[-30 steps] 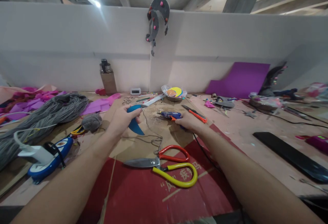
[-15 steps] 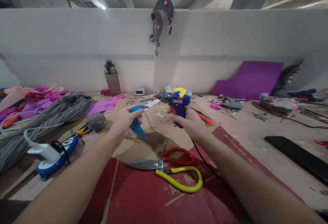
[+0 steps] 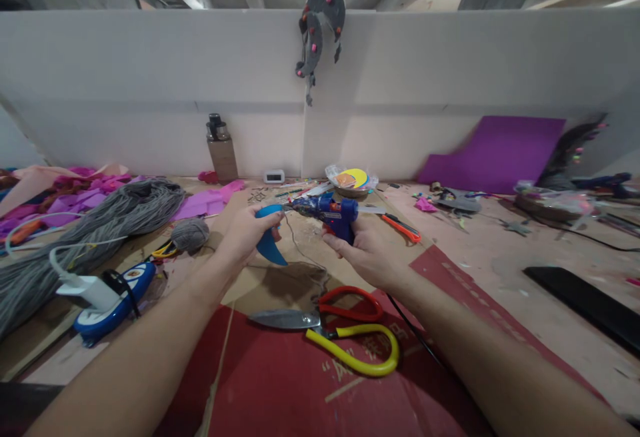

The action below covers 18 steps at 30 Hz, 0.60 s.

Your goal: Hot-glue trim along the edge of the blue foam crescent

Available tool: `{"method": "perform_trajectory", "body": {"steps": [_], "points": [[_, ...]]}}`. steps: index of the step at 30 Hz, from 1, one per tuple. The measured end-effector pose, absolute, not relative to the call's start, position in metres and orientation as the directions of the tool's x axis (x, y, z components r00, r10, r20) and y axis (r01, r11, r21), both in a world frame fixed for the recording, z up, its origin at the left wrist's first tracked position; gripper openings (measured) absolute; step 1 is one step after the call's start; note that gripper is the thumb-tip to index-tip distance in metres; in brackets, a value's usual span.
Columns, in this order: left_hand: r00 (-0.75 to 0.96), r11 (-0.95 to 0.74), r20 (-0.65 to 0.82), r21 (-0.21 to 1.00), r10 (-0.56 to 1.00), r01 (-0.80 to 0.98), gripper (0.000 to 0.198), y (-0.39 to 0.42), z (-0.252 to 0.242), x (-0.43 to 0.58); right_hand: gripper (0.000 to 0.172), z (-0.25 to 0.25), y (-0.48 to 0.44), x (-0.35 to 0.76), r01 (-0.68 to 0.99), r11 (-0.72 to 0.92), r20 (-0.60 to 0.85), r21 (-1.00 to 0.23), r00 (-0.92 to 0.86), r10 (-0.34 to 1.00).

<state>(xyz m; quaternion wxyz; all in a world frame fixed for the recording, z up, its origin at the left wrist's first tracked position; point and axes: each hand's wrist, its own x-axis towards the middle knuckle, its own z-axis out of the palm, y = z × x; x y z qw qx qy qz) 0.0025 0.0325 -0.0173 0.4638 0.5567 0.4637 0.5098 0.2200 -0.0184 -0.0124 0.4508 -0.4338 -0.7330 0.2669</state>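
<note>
My left hand (image 3: 245, 230) is closed around a curved blue foam piece (image 3: 270, 240) held above the table. A thin grey yarn strand (image 3: 300, 250) hangs from it. My right hand (image 3: 367, 250) grips a blue hot glue gun (image 3: 330, 212), its nozzle pointing left and almost touching the blue piece's top. The gun's black cord (image 3: 415, 337) trails down toward me. Below the hands lie large scissors (image 3: 330, 327) with one red and one yellow handle on a red printed sheet (image 3: 300, 390).
A grey yarn hank (image 3: 85, 230) and a small yarn ball (image 3: 190, 233) lie left, beside a blue device with a white plug (image 3: 100, 293). An orange utility knife (image 3: 400, 227), a bottle (image 3: 221, 150), a purple foam sheet (image 3: 495, 150) and a black strip (image 3: 585, 303) lie around.
My right hand lifted the glue gun off the table, raised it, then tipped its nozzle left to the blue piece. The left hand stayed nearly still.
</note>
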Motion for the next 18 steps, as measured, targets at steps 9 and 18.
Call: {"method": "perform_trajectory", "body": {"steps": [9,18], "points": [[0.082,-0.170,0.165,0.984,0.983,0.056,0.023,0.0319,-0.0181,0.0016,0.031,-0.0142,-0.0182,0.2185,0.423,0.515,0.456,-0.745,-0.241,0.857],[0.081,-0.180,0.174,0.980,0.981,0.080,0.023,0.0290,-0.0161,0.0028,0.026,-0.0102,-0.0219,0.2176,0.449,0.522,0.468,-0.725,-0.235,0.852]]}}
